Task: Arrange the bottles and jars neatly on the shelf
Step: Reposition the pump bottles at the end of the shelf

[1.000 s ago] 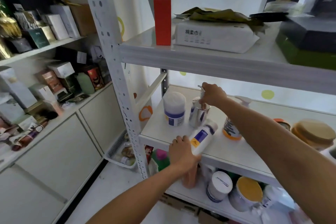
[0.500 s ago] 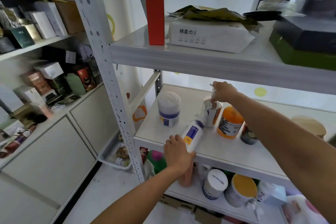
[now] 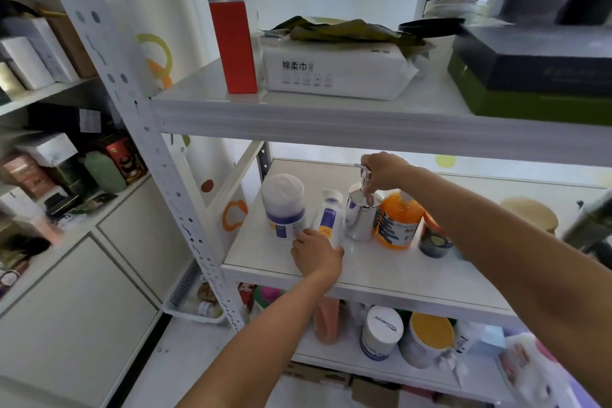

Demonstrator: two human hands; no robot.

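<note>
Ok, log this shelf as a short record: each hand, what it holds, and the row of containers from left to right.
left hand: grips the lower end of the slim white bottle
right hand: holds the pump head of the silver pump bottle
row, left to right: white jar, slim white bottle, silver pump bottle, orange bottle, dark jar
surface: middle shelf
shelf above: red box, tissue pack
</note>
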